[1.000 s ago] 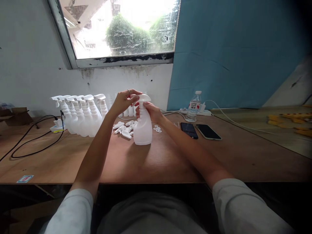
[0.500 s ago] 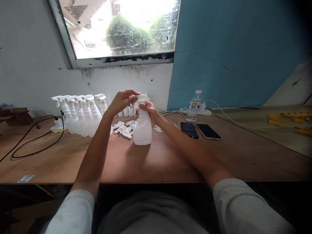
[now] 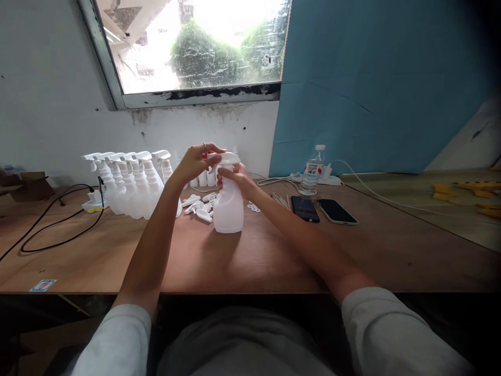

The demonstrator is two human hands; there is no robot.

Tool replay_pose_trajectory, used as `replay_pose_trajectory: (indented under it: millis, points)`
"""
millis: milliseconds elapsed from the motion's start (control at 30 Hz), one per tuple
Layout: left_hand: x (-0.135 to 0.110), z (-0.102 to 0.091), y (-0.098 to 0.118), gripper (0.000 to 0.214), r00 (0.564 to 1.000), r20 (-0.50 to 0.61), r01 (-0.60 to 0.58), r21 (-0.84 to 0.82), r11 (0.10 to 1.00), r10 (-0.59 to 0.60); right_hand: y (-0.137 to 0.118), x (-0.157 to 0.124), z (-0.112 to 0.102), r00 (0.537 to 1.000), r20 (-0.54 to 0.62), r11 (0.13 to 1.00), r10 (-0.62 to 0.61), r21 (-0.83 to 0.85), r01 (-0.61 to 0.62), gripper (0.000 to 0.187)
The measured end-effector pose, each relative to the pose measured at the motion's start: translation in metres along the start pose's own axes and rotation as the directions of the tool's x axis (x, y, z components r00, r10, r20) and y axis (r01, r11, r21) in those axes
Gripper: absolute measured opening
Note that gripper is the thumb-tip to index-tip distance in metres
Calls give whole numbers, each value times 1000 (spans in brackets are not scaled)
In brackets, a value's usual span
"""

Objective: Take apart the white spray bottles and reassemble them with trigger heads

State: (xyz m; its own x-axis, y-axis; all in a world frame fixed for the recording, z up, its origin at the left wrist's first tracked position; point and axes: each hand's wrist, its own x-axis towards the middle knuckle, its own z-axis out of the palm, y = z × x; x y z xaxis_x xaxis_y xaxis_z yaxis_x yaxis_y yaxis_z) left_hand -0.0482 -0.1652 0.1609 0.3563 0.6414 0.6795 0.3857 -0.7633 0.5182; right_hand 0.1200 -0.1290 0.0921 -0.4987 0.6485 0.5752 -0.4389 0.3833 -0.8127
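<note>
A white spray bottle (image 3: 228, 211) stands upright on the table in front of me, its trigger head (image 3: 229, 157) on top. My left hand (image 3: 199, 161) grips the trigger head from the left, thumb and fingers closed on it. Around the neck just below, my right hand (image 3: 237, 179) is wrapped from the right, its thumb lying across the collar. Loose white trigger heads (image 3: 199, 208) lie in a pile left of the bottle. Several small white rings (image 3: 253, 207) rest to its right, partly behind my right forearm.
Several spray bottles (image 3: 135, 190) with heads stand in a group at the left, near black cables (image 3: 99, 219). Thin white tubes (image 3: 281, 201), two phones (image 3: 305, 209) and a water bottle (image 3: 312, 172) are on the right. A wall and window (image 3: 203, 52) lie behind.
My right hand has shifted slightly around the bottle's neck, its thumb moving left across the collar. The left hand stays on the trigger head, and the bottle stays in place.
</note>
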Motion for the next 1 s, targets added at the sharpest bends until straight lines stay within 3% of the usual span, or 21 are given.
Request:
replay_pose_trajectory:
  millis: [500,833,1000]
  points:
    - [0,-1,-3,16,1000,-1,-5,20,1000,5,6,-1,-10,999,20,997,50,53,-51,40]
    - [-1,-2,-1,16,1000,9,3,3,1000,-3,2,-2,6,997,-81,999,-20,-39,17,39]
    - [-2,0,-1,20,1000,-11,9,25,1000,-9,1,-1,4,999,-45,999,10,-32,-11,38]
